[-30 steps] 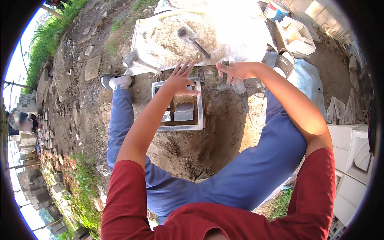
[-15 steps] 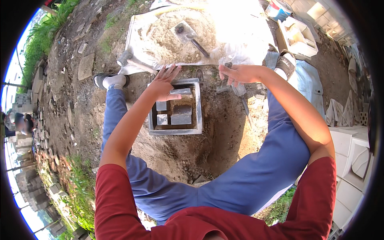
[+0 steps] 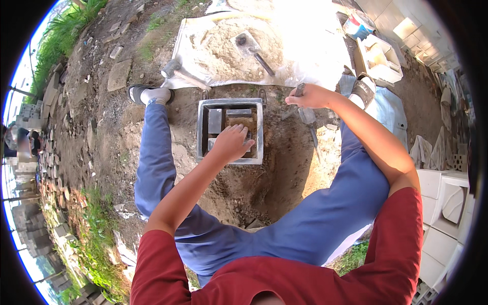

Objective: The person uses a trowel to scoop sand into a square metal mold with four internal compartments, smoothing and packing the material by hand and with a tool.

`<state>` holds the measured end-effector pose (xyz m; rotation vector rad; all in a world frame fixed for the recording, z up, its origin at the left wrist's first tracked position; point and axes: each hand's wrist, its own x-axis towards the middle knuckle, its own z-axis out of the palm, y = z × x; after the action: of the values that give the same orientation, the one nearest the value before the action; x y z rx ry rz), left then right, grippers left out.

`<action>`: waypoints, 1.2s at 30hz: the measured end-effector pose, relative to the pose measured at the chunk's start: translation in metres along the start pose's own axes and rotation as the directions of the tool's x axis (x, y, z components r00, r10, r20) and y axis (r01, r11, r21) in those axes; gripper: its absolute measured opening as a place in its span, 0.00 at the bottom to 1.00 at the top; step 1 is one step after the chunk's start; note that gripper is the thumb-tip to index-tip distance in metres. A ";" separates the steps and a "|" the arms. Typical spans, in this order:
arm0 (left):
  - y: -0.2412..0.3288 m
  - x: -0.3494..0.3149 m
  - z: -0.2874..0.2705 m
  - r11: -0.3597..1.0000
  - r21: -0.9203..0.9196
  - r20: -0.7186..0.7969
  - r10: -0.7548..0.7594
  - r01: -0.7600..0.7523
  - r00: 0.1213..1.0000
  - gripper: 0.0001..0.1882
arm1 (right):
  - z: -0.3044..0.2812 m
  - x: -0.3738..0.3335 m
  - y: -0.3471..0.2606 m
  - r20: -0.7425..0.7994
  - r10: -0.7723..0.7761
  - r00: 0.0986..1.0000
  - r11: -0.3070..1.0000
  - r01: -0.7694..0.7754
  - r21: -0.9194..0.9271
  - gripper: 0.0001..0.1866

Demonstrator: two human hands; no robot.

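Observation:
A grey rectangular metal mould frame [image 3: 203, 109] rests on the dirt between my legs, with several dark grey blocks [image 3: 215, 121] and brown sandy material inside. My left hand [image 3: 231, 143] reaches over its near part, fingers spread and pointing down, thumb apart. It covers some of the blocks, and whether its fingertips touch them is unclear. To the right of the mould, my right hand [image 3: 311, 96] is closed around a small grey tool [image 3: 300, 90] whose kind I cannot make out. Just below that hand lies a trowel [image 3: 308, 117] with its long handle toward me.
Beyond the mould a white sheet [image 3: 188, 40] carries pale sand [image 3: 223, 56] and another trowel [image 3: 249, 47]. A mallet [image 3: 172, 68] leans at the sheet's near left corner. At the far right stand a white box [image 3: 378, 68] and a bucket [image 3: 356, 25]. Pale blocks [image 3: 432, 183] are stacked at right.
My left hand has moved from above the mould's far left corner down over its near part. My right fingers have closed around the grey tool. The view has shifted a little.

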<state>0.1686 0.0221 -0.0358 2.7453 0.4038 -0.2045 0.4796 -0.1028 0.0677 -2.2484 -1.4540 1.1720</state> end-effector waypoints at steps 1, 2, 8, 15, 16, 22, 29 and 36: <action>-0.003 0.012 0.011 0.999 0.023 0.012 0.026 -0.027 1.000 0.30 | 0.000 -0.001 0.001 -0.006 0.011 1.000 1.000 -0.011 -0.009 0.28; -0.004 0.022 0.018 0.999 0.022 0.002 0.026 -0.026 1.000 0.30 | -0.001 -0.003 0.002 -0.013 0.022 1.000 1.000 -0.022 -0.018 0.27; -0.012 0.038 0.022 0.995 -0.006 0.164 0.094 -0.095 0.982 0.29 | -0.001 -0.009 0.016 -0.042 -0.016 0.999 0.999 0.015 -0.038 0.17; -0.027 0.017 0.032 0.997 0.051 0.092 -0.069 0.064 0.993 0.32 | 0.011 -0.012 0.008 -0.155 -0.031 0.987 0.994 0.014 -0.110 0.19; -0.025 0.017 0.034 0.997 0.049 0.092 -0.064 0.059 0.994 0.32 | 0.016 -0.012 0.010 -0.310 -0.082 0.947 0.983 0.026 -0.180 0.20; -0.018 0.020 0.031 0.992 -0.026 0.020 -0.123 0.124 0.992 0.36 | -0.004 -0.034 -0.037 -0.145 0.096 0.985 0.995 -0.091 0.042 0.22; -0.007 0.026 0.034 0.989 -0.021 -0.101 -0.148 0.147 0.984 0.33 | 0.019 -0.050 -0.055 -0.138 0.018 0.990 0.999 -0.023 -0.035 0.26; -0.004 0.044 0.048 0.980 0.017 -0.310 -0.185 0.200 0.933 0.27 | 0.012 -0.054 -0.053 -0.196 0.033 0.980 0.989 -0.060 -0.137 0.28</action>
<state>0.2044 0.0195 -0.0899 2.7881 0.7630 0.1714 0.4251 -0.1256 0.1161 -2.4258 -1.4573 0.8572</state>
